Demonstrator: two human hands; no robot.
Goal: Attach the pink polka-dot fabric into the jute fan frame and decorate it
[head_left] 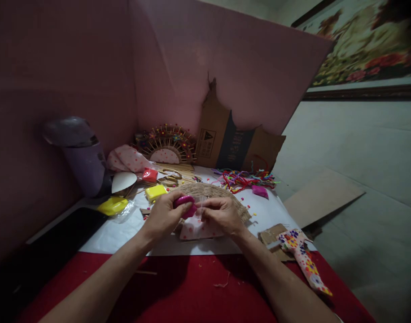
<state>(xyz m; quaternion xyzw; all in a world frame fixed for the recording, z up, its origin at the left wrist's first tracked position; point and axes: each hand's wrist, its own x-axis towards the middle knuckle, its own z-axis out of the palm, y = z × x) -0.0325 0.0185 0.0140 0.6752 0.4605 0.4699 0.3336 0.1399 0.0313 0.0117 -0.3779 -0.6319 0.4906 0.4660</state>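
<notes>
A magenta lump of modelling clay point(185, 202) is gripped between the thumb and fingers of my left hand point(168, 211). Clear plastic wrapping point(201, 202) extends from it toward my right hand point(222, 214), whose thumb and fingers pinch the film. Both hands hover over a half-round piece with a woven, straw-coloured rim point(239, 202) and a pale dotted fabric centre point(195, 229). My fingers and the clay cover part of that piece.
A yellow clay packet point(155, 193), a red packet point(149, 175) and a magenta packet point(260, 192) lie around. Coloured pipe cleaners point(244, 179) are heaped behind. A pin-studded fan shape point(168, 146) leans near cardboard point(225, 134). Floral-handled glue gun-like tool point(304, 258) lies right; purple bottle-like object point(84, 166) stands left.
</notes>
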